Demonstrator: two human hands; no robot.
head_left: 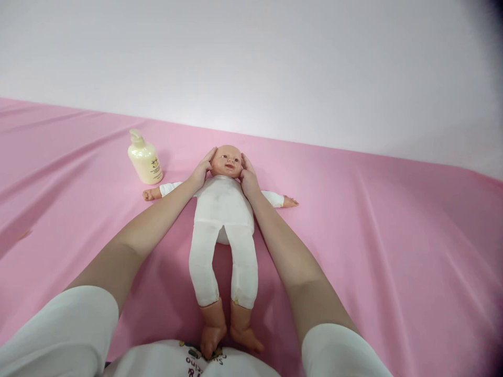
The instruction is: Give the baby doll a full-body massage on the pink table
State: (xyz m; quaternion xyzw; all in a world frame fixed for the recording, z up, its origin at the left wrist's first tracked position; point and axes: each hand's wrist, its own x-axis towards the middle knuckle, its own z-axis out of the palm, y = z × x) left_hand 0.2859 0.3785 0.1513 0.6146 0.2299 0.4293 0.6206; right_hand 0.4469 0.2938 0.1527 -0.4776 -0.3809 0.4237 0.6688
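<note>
White cloth covers the body and legs of the baby doll (223, 220), which lies face up on its back in the middle of the pink sheet (373, 235), head at the far end and bare plastic feet at the near end, the feet touching the person's white shirt (184, 361) at the bottom edge of the view. The doll's arms stretch out flat to the left and right, and its legs lie side by side, nearly straight.

The left hand (202, 170) cups the left side of the doll's head, fingers together and laid flat along the temple and cheek, not gripping. The right hand (247, 175) does the same on the right side of the head, fingers together and pressed against the cheek. Both forearms run from the near corners up along either side of the doll's body, with white short sleeves (58, 335) showing at the near edge.

A cream pump bottle (144, 158) stands upright on the sheet to the left of the doll's head, just beyond the doll's outstretched arm and apart from it. The sheet shows long soft folds, and behind its far edge rises a plain pale wall (275, 63)
</note>
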